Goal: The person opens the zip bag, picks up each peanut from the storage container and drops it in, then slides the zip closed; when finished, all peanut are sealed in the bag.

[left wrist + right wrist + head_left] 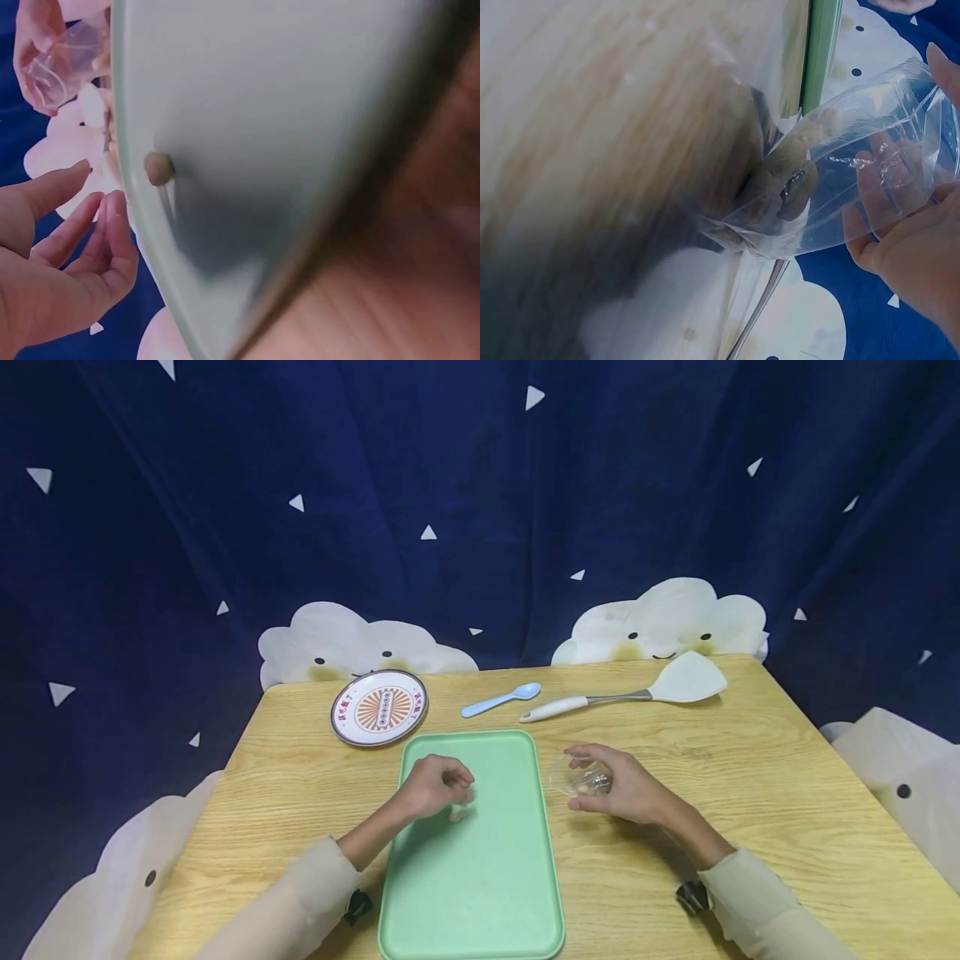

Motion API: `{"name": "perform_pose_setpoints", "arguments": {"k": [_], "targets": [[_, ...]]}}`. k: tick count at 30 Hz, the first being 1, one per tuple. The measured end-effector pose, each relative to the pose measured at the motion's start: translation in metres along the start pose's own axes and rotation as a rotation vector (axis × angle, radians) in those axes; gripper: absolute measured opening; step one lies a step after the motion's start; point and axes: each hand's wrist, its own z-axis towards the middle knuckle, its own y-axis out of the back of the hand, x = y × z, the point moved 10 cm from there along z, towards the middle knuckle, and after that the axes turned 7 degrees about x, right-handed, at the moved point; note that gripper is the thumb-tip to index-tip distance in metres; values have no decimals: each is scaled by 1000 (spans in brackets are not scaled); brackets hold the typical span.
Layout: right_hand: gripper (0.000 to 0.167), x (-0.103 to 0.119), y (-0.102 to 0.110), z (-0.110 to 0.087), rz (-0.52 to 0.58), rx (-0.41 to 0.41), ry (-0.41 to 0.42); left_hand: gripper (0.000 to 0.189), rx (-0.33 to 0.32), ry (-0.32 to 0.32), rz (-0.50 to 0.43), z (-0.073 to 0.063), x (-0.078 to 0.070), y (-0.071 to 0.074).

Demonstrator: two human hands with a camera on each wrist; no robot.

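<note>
My left hand hovers over the green tray, fingers loosely bent and apart, with nothing between them. Just below its fingertips is a small brown nut-like piece, close to or on the tray surface; its exact kind is unclear. To the right of the tray, my right hand holds a clear plastic bag between thumb and fingers. Several brown lumps of the same sort show through the bag's plastic at its lower end, near the wooden table.
Behind the tray's left corner lies a white plate with red print. A light blue spoon lies beyond the tray, and a white spatula is to its right. All rest on the wooden table, with a dark blue curtain behind.
</note>
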Motion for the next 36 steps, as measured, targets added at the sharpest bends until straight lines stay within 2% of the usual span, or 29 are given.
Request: {"name": "perform_pose_setpoints", "arguments": {"k": [3,6,12,21,27,36], "targets": [[69,1,-1,0,-1,0,2,14,15,45,5,-4,11,0],[70,1,-2,1,0,4,4,17,35,63,28,-8,16,-3],[71,-1,-3,0,23,12,-7,16,64,64,83,-13,18,-11],[71,-1,-2,0,20,19,-8,8,53,60,89,-10,16,-12],[71,-1,-3,1,18,22,-6,5,15,35,74,-6,5,-6],[71,1,-5,1,7,18,8,5,-16,-48,82,7,-28,-2]]}}
